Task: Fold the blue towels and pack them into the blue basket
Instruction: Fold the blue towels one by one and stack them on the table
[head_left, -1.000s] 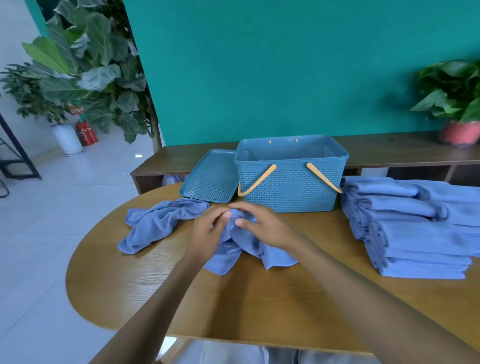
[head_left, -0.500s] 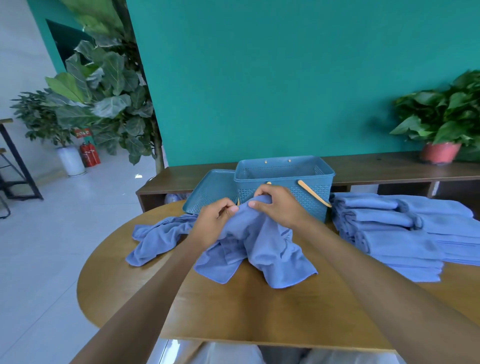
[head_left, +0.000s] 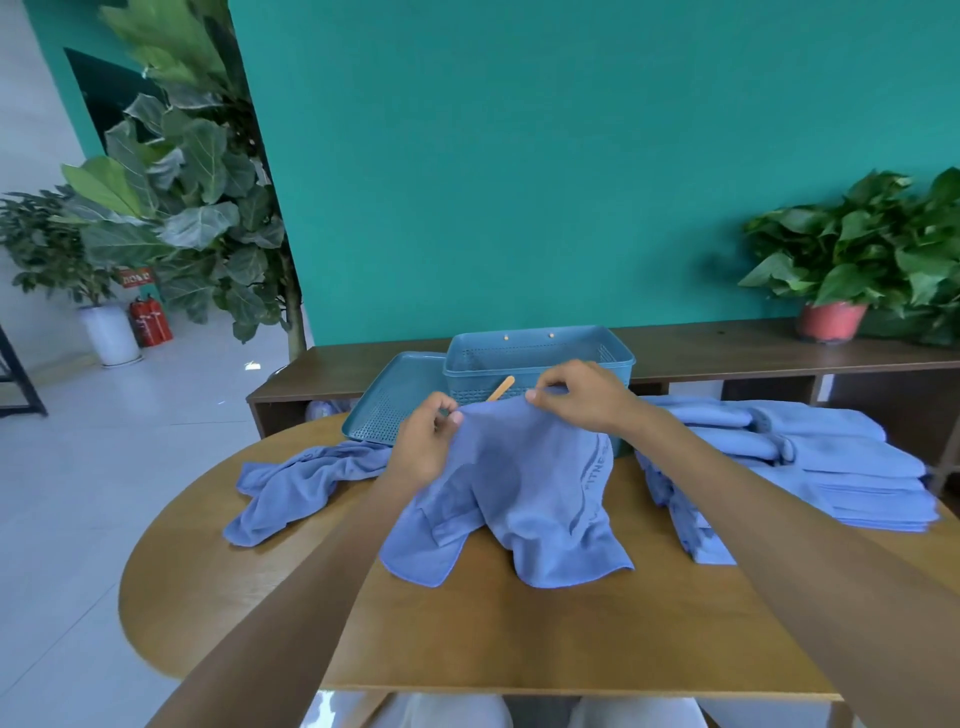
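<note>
Basket (head_left: 540, 358) behind held towel (head_left: 519, 483); lid (head_left: 384, 405) left, stack (head_left: 810, 462) right.

Bare wood on the table (head_left: 519, 639) lies open below both hands, a wide lane from the near edge. Straight beyond the right hand (head_left: 582, 397) the blue basket (head_left: 540, 358) stands open-topped, but the held towel (head_left: 524, 488) hangs in front of its wall. Out past the right forearm, the folded stack (head_left: 810, 467) blocks that side. Left of the left hand (head_left: 423, 441), a crumpled towel (head_left: 301, 483) sprawls across the wood, and the lid (head_left: 387, 402) leans against the basket just beyond it.
</note>
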